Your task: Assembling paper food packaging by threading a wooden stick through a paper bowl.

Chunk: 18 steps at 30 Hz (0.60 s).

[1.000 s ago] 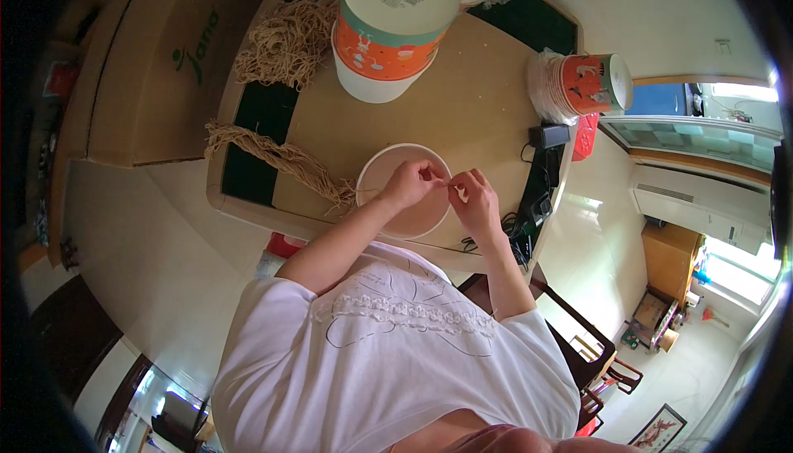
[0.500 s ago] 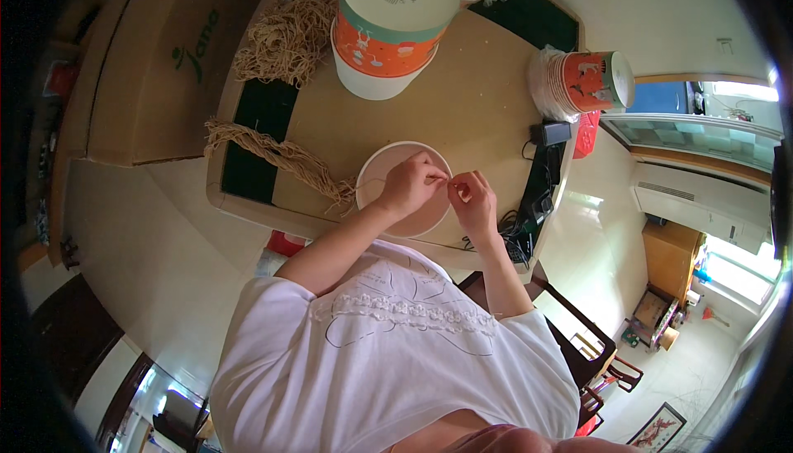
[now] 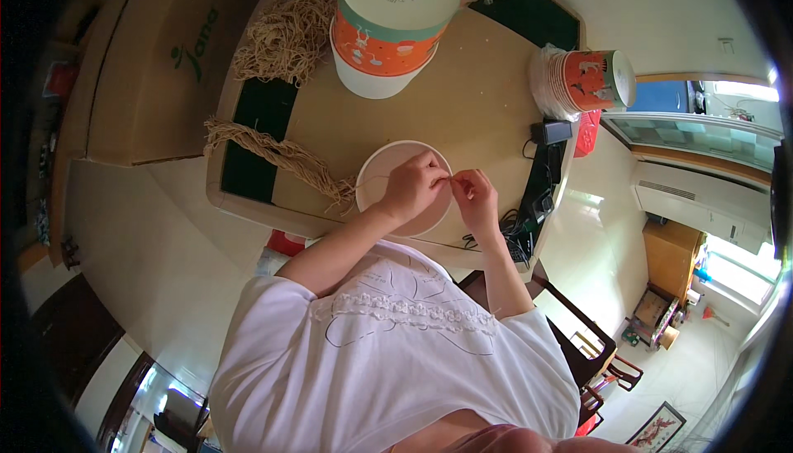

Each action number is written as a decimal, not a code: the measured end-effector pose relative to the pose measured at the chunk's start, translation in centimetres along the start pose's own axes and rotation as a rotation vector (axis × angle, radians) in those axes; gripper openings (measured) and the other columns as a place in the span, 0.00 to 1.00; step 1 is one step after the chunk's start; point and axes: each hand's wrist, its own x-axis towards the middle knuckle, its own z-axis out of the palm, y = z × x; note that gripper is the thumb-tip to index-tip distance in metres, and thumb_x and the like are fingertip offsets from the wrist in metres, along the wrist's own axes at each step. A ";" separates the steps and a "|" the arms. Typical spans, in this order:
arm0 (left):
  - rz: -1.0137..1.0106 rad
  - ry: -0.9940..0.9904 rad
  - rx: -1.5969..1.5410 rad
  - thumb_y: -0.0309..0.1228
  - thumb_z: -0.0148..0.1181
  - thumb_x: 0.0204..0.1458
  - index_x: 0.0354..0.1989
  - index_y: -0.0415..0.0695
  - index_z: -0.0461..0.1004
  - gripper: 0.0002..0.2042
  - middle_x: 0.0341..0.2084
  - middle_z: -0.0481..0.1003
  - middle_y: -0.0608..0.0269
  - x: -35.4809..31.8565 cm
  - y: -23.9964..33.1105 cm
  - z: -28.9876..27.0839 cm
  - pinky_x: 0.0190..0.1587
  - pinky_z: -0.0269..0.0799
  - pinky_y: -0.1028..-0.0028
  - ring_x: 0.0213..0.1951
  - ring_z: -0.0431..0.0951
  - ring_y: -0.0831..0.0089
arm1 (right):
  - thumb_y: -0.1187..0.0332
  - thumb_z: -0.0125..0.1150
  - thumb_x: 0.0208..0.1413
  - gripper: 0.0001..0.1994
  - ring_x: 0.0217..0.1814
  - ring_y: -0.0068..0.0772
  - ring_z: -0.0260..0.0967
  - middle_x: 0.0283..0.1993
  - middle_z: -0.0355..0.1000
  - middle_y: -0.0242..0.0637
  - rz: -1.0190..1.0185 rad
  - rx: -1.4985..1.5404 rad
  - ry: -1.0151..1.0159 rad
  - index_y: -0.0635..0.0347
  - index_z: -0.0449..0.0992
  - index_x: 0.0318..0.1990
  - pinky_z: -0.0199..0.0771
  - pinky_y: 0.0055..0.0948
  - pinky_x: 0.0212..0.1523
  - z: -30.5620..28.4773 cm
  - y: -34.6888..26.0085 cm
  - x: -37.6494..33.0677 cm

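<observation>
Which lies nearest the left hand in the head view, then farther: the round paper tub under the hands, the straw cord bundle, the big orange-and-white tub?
1. Round paper tub: right under the left hand.
2. Straw cord bundle: to its left on the table.
3. Big orange-and-white tub: at the far end.

1. The left hand (image 3: pixel 415 186) and right hand (image 3: pixel 475 197) are meeting over the round shallow paper lid (image 3: pixel 388 174), filling most of the room above it.
2. Bare tan tabletop (image 3: pixel 487 98) is lying open between the lid and the big orange-and-white paper tub (image 3: pixel 388 23).
3. A loose bundle of tan cord (image 3: pixel 277 154) is blocking the left approach.
4. Black cables and a charger (image 3: pixel 541 164) are crowding the right edge, beside the sideways stack of orange paper cups (image 3: pixel 582 81).
</observation>
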 end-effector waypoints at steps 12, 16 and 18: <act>-0.187 -0.054 -0.209 0.25 0.65 0.44 0.29 0.43 0.80 0.04 0.29 0.75 0.59 -0.1 -1.6 1.3 0.33 0.73 0.71 0.29 0.78 0.66 | 0.77 0.60 0.50 0.03 0.26 0.29 0.66 0.29 0.68 0.38 -0.007 -0.021 -0.014 0.62 0.75 0.33 0.68 0.26 0.29 -0.2 -0.1 -0.1; -0.290 -0.113 -0.338 0.27 0.66 0.45 0.29 0.40 0.79 0.04 0.28 0.76 0.59 -0.2 -2.6 1.7 0.33 0.73 0.74 0.29 0.78 0.71 | 0.77 0.61 0.50 0.03 0.27 0.30 0.66 0.29 0.68 0.38 -0.009 -0.021 0.000 0.62 0.74 0.33 0.68 0.27 0.29 -0.2 -0.5 -0.2; -0.313 -0.127 -0.347 0.27 0.67 0.45 0.29 0.40 0.79 0.05 0.28 0.76 0.59 -0.1 -2.4 1.5 0.33 0.73 0.74 0.29 0.78 0.72 | 0.77 0.61 0.49 0.04 0.27 0.32 0.67 0.30 0.69 0.38 -0.054 -0.053 0.051 0.61 0.74 0.33 0.69 0.28 0.29 -0.2 -0.9 -0.3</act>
